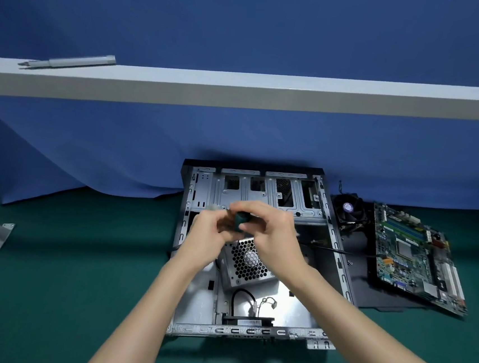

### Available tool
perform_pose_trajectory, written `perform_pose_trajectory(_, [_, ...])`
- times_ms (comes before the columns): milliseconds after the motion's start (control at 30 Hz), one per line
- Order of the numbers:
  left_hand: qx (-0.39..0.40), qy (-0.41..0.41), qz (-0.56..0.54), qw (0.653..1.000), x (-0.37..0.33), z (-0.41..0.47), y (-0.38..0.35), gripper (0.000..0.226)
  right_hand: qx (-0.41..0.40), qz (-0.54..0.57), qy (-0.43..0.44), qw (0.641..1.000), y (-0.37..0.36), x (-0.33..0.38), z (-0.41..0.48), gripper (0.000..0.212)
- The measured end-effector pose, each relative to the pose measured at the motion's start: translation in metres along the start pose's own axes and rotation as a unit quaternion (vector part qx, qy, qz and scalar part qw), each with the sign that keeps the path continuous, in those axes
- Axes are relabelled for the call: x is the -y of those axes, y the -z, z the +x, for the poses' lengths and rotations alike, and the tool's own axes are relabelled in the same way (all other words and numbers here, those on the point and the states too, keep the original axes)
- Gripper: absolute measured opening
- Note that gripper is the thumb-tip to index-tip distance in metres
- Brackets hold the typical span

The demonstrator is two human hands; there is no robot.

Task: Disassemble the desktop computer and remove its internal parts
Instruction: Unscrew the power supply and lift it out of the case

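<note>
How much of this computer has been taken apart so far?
Partly done. The motherboard and cooler fan already lie outside the case, to its right. Now the left hand and right hand hold a small dark part, too blurred to name, above the case. The power supply and cables are still inside.

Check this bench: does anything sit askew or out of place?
The power supply lies tilted inside the case, not square to its walls. The motherboard rests crooked, partly on the black panel beside the case. The right hand pinches a blurred dark part.
</note>
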State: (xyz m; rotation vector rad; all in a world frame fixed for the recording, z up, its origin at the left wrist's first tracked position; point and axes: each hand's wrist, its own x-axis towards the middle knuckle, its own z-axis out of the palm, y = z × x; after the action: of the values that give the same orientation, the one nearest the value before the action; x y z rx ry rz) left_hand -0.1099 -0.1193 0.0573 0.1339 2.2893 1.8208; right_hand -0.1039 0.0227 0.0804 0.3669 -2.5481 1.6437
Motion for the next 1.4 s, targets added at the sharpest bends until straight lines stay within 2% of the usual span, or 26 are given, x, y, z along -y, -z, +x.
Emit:
perform_pose_trajectory(133, [-0.050, 0.005, 0.006, 0.999, 0.008, 0.001, 0.000, 0.036, -0.018, 0.042, -0.019, 0.999, 0.005, -0.008, -0.004, 0.037])
perform_pose_trajectory(233, [-0.122, 0.034, 0.116, 0.985, 0.023, 0.003, 0.006, 0.030, -0.026, 0.063, -0.050, 0.996, 0.013, -0.011, -0.004, 0.035])
perform_pose_trajectory(367, [-0.078, 0.105, 0.261, 0.956, 0.045, 0.002, -0.004, 0.027, -0.047, 0.079, -0.076, 0.993, 0.020, -0.014, -0.004, 0.034])
perform_pose_trajectory(433, [-0.056, 0.125, 0.241, 0.961, 0.054, 0.003, -0.011, 0.031, -0.063, 0.097, -0.085, 0.990, 0.022, -0.017, -0.003, 0.034])
perform_pose_trajectory(567, [-0.076, 0.117, 0.263, 0.955, 0.059, 0.006, -0.018, 0.033, -0.101, 0.146, -0.076, 0.981, 0.027, -0.023, -0.001, 0.036])
perform_pose_trajectory(700, [-0.097, 0.096, 0.280, 0.950, 0.059, 0.009, -0.021, 0.021, -0.148, 0.175, -0.059, 0.972, 0.040, -0.030, 0.006, 0.036])
perform_pose_trajectory(800, [-0.128, 0.084, 0.252, 0.956, 0.054, 0.010, -0.023, 0.011, -0.179, 0.225, -0.078, 0.955, 0.056, -0.037, 0.012, 0.035])
perform_pose_trajectory(867, [-0.149, 0.053, 0.224, 0.962, 0.045, 0.012, -0.025, 0.012, -0.158, 0.269, -0.122, 0.942, 0.068, -0.042, 0.016, 0.032])
perform_pose_trajectory(933, [-0.149, 0.001, 0.206, 0.967, 0.027, 0.015, -0.032, 0.016, -0.096, 0.278, -0.189, 0.937, 0.077, -0.044, 0.018, 0.028])
perform_pose_trajectory(1000, [-0.139, -0.063, 0.221, 0.963, 0.004, 0.020, -0.044, 0.018, -0.013, 0.237, -0.240, 0.941, 0.082, -0.044, 0.015, 0.016])
perform_pose_trajectory(1033, [-0.135, -0.098, 0.238, 0.957, -0.007, 0.022, -0.051, 0.016, 0.031, 0.203, -0.247, 0.947, 0.083, -0.043, 0.013, 0.009])
perform_pose_trajectory(1100, [-0.124, -0.174, 0.292, 0.932, -0.025, 0.027, -0.065, 0.009, 0.087, 0.137, -0.230, 0.960, 0.083, -0.043, 0.007, 0.009])
perform_pose_trajectory(1167, [-0.109, -0.249, 0.349, 0.897, -0.036, 0.031, -0.077, 0.009, 0.077, 0.106, -0.222, 0.966, 0.089, -0.046, 0.004, 0.013])
perform_pose_trajectory(1267, [-0.060, -0.315, 0.389, 0.864, -0.043, 0.035, -0.094, 0.024, 0.069, 0.114, -0.238, 0.962, 0.112, -0.053, -0.002, 0.019])
perform_pose_trajectory(1333, [-0.040, -0.331, 0.395, 0.856, -0.045, 0.037, -0.108, 0.033, 0.080, 0.110, -0.243, 0.961, 0.128, -0.057, -0.007, 0.019])
perform_pose_trajectory(1400, [-0.038, -0.322, 0.377, 0.867, -0.045, 0.040, -0.122, 0.036, 0.084, 0.093, -0.250, 0.960, 0.142, -0.062, -0.014, 0.018])
